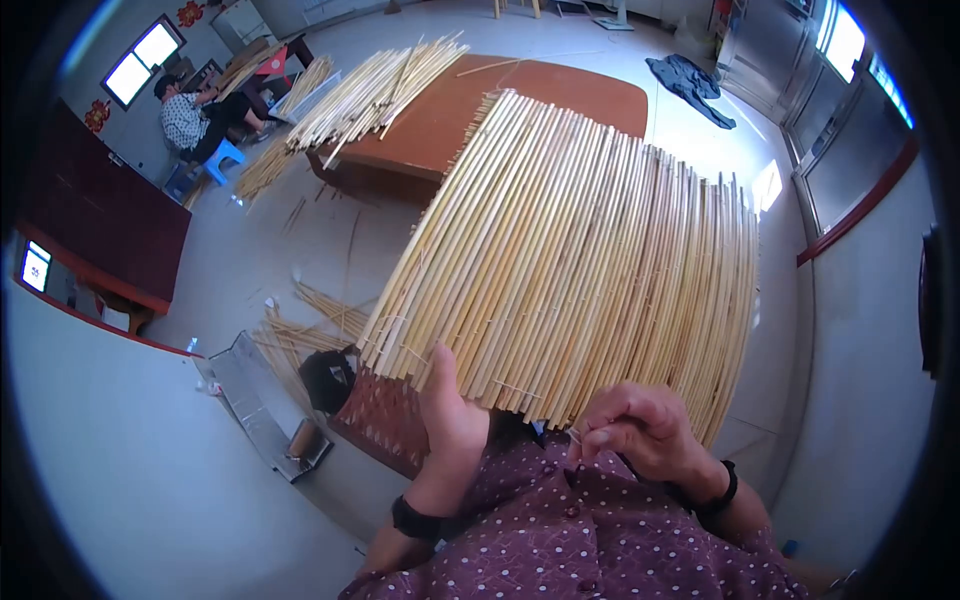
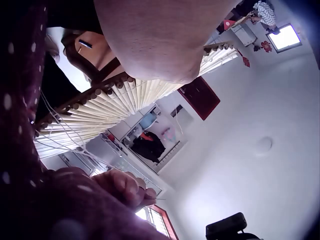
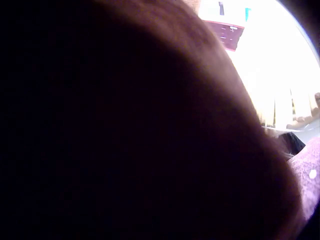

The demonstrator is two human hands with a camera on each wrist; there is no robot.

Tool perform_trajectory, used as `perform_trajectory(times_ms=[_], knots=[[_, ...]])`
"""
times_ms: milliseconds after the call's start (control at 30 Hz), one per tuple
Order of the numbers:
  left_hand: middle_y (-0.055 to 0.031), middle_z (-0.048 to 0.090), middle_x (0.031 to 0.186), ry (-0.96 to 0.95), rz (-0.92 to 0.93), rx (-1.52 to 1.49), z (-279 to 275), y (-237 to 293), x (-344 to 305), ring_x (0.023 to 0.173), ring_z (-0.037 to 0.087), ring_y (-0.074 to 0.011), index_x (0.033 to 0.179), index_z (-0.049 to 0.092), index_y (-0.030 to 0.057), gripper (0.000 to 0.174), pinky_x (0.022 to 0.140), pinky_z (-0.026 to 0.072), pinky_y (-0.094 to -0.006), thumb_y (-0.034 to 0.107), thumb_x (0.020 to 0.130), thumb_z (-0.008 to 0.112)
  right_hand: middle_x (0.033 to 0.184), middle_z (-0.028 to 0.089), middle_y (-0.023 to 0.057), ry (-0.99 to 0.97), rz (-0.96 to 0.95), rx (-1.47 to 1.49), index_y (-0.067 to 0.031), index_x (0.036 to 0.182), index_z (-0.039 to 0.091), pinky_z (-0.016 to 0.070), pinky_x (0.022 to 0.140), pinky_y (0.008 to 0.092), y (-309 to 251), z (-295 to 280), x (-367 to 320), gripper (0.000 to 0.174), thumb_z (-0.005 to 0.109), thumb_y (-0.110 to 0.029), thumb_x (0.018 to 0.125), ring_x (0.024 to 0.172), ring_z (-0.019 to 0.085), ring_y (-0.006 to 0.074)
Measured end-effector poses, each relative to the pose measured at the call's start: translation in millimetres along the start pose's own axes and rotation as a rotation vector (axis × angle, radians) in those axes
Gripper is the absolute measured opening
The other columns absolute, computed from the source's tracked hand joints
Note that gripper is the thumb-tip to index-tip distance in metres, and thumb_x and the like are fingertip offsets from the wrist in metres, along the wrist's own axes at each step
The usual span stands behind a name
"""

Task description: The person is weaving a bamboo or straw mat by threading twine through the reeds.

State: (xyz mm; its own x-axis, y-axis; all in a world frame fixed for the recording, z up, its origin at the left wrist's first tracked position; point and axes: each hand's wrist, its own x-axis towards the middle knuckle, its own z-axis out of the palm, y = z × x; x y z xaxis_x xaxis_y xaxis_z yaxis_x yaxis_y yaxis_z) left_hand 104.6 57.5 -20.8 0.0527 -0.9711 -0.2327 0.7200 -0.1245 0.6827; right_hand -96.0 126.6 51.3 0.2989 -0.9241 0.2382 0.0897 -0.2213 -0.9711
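A wide mat of pale reed stalks tied side by side runs from my lap out over a brown table. My left hand grips the mat's near edge, thumb on top, fingers hidden beneath. In the left wrist view the stalk ends show in a row with thin white threads hanging from them. My right hand hovers just below the mat's edge with its fingers curled, pinching a thin thread; the same hand shows in the left wrist view. The right wrist view is almost wholly dark, blocked by my own hand.
A loose bundle of reeds lies across the table's far left. More stalks are strewn on the floor beside a metal tray. A person sits at the back left by a blue stool. Dark cloth lies on the floor.
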Motion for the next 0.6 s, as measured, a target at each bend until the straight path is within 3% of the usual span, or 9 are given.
perform_trajectory(times_ms=[67, 233, 300, 400, 433, 500, 567, 600], knots=[[-0.0133, 0.049, 0.138, -0.094, -0.005, 0.042, -5.2, -2.3, -9.8, 0.124, 0.052, -0.0273, 0.14, 0.037, 0.0009, 0.049, 0.106, 0.0415, -0.043, 0.028, 0.101, 0.049, 0.08, 0.066, 0.0064, 0.029, 0.056, 0.004, -0.0016, 0.091, 0.058, 0.0538, 0.061, 0.0257, 6.4, -3.0, 19.5, 0.011, 0.064, -0.01, 0.091, 0.072, 0.07, 0.0168], [-0.0124, 0.05, 0.136, -0.079, -0.13, 0.148, -31.1, -0.8, -8.4, 0.122, 0.053, -0.026, 0.141, 0.037, 0.0028, 0.048, 0.104, 0.0436, -0.0421, 0.025, 0.1, 0.05, 0.079, 0.063, 0.0091, -0.024, 0.224, -0.009, 0.0004, 0.09, 0.057, 0.0539, 0.056, 0.0256, 46.7, 12.7, 67.5, 0.007, 0.059, -0.006, 0.094, 0.065, 0.067, 0.0143], [-0.0128, 0.054, 0.132, -0.113, -0.22, 0.017, -39.3, 3.4, -1.6, 0.118, 0.056, -0.0254, 0.139, 0.039, 0.0039, 0.049, 0.099, 0.0468, -0.0393, 0.029, 0.099, 0.05, 0.076, 0.063, 0.0038, -0.009, 0.455, -0.021, -0.0016, 0.095, 0.059, 0.0524, 0.059, 0.0256, 67.1, 22.0, 78.5, 0.004, 0.058, -0.006, 0.094, 0.064, 0.062, 0.0108], [-0.0135, 0.056, 0.13, 0.006, -0.319, -0.035, -43.6, 15.4, 0.8, 0.117, 0.057, -0.0257, 0.138, 0.041, 0.0041, 0.053, 0.096, 0.0483, -0.0386, 0.039, 0.098, 0.048, 0.081, 0.06, 0.0053, -0.077, 0.391, -0.136, -0.0012, 0.097, 0.06, 0.0527, 0.06, 0.026, 80.9, 25.1, 80.3, 0.006, 0.059, -0.005, 0.093, 0.066, 0.062, 0.0122], [-0.0154, 0.06, 0.124, 0.049, -0.337, 0.164, -44.2, 19.8, 2.8, 0.109, 0.062, -0.0278, 0.134, 0.044, 0.0018, 0.057, 0.088, 0.053, -0.0397, 0.046, 0.098, 0.045, 0.081, 0.06, 0.0053, -0.087, 0.401, -0.133, -0.0012, 0.097, 0.06, 0.0527, 0.06, 0.026, 82.6, 25.0, 81.2, 0.006, 0.059, -0.005, 0.093, 0.066, 0.062, 0.0122], [-0.0164, 0.062, 0.121, 0.012, -0.409, 0.31, -54.9, 41.0, 7.2, 0.103, 0.065, -0.0286, 0.132, 0.046, 0.0003, 0.057, 0.084, 0.055, -0.04, 0.046, 0.098, 0.045, 0.086, 0.056, 0.0075, -0.097, 0.267, -0.204, -0.0001, 0.098, 0.061, 0.0532, 0.061, 0.0266, 82.0, 22.4, 84.6, 0.008, 0.059, -0.004, 0.092, 0.069, 0.062, 0.0137], [-0.0176, 0.066, 0.111, -0.006, -0.484, 0.58, -66.8, 63.5, 14.9, 0.088, 0.069, -0.0288, 0.126, 0.051, -0.0044, 0.054, 0.072, 0.0588, -0.0392, 0.042, 0.099, 0.046, 0.087, 0.054, 0.0078, -0.121, 0.282, -0.222, -0.0003, 0.099, 0.061, 0.0534, 0.061, 0.0268, 81.5, 19.5, 87.1, 0.008, 0.059, -0.004, 0.092, 0.069, 0.062, 0.0144], [-0.0176, 0.066, 0.111, 0.004, -0.492, 0.577, -71.1, 67.7, 19.5, 0.088, 0.069, -0.0288, 0.126, 0.051, -0.0044, 0.054, 0.072, 0.0588, -0.0392, 0.042, 0.099, 0.046, 0.088, 0.053, 0.008, -0.134, 0.294, -0.243, -0.0004, 0.1, 0.061, 0.0536, 0.061, 0.0269, 80.3, 19.1, 88.3, 0.01, 0.059, -0.004, 0.092, 0.07, 0.062, 0.0151]])
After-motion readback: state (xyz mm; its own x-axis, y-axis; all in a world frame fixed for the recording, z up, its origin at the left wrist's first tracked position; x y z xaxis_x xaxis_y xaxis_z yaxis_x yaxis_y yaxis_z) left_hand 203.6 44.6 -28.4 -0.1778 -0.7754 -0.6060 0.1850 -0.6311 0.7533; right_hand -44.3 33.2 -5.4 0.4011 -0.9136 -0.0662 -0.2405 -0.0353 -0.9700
